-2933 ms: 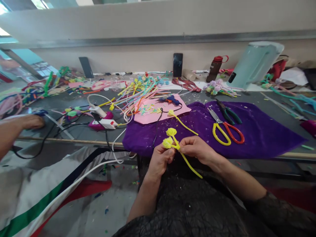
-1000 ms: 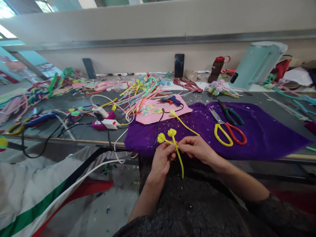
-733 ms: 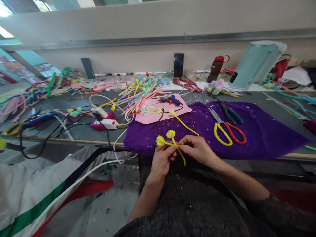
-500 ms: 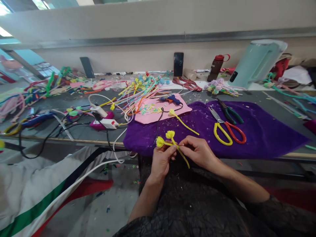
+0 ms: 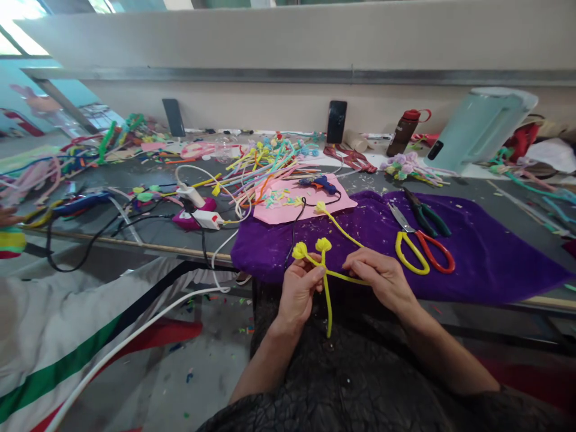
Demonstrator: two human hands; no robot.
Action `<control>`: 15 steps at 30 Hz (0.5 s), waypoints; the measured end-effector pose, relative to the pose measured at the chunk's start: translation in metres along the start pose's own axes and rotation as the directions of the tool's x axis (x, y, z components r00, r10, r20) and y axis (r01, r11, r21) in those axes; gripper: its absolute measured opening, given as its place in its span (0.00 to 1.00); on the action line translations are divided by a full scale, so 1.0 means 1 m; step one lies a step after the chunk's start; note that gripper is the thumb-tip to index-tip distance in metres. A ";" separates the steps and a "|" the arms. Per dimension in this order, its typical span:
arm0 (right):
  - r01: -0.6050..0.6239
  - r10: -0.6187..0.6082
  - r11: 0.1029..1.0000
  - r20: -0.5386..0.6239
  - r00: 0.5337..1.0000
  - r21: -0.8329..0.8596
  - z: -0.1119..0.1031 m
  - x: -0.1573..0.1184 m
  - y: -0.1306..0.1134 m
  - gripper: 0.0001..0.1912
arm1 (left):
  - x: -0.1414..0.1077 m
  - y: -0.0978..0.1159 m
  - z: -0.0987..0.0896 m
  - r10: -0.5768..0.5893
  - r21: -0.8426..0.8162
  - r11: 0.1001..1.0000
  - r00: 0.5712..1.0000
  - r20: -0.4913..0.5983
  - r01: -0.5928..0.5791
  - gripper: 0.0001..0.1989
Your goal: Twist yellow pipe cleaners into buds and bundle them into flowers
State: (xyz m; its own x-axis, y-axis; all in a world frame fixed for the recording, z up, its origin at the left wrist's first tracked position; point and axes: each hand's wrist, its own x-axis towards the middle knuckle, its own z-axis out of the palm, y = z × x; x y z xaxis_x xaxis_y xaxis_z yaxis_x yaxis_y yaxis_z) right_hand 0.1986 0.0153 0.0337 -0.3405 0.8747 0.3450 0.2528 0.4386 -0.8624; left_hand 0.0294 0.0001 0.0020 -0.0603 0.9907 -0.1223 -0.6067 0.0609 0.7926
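Observation:
Two yellow pipe-cleaner flowers with long fuzzy stems cross between my hands, just over the table's front edge. My left hand pinches them where the stems meet, below the two flower heads. One stem hangs down from that crossing; the other runs sideways to my right hand, whose closed fingers grip its end. A third yellow pipe-cleaner flower lies on the purple cloth behind my hands. Scissors with one yellow and one red handle rest on the cloth to the right, beside green-handled pliers.
A blue glue gun lies on pink paper with small clippings. Left of it are a power strip and trailing cords. Many pipe cleaners are heaped behind. A bottle and a pale-green jug stand at the back.
My right hand has moved right, away from my left, drawing one stem out sideways. The other stem now hangs straighter down. The view has shifted slightly, and another person's hand appears at far left.

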 end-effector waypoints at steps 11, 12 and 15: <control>0.096 -0.083 0.948 0.056 0.995 -0.303 -0.001 -0.001 -0.007 0.09 | -0.006 -0.002 -0.002 0.232 0.256 0.942 0.972 -0.031 -0.217 0.14; 0.108 -0.083 0.947 0.093 0.992 -0.301 0.001 0.000 -0.009 0.08 | -0.007 -0.001 -0.002 0.230 0.279 0.936 0.973 -0.027 -0.214 0.15; 0.090 -0.060 0.971 0.140 0.988 -0.220 0.008 0.006 -0.011 0.07 | -0.010 0.002 0.001 0.220 0.357 0.910 0.975 0.012 -0.210 0.18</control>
State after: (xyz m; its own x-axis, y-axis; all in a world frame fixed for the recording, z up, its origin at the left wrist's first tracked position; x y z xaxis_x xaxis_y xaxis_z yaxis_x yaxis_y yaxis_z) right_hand 0.1867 0.0143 0.0421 -0.4784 0.8093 0.3409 0.4138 0.5501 -0.7254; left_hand 0.0292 -0.0095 0.0056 -0.1832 0.9811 0.0623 -0.2566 -0.1089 0.9604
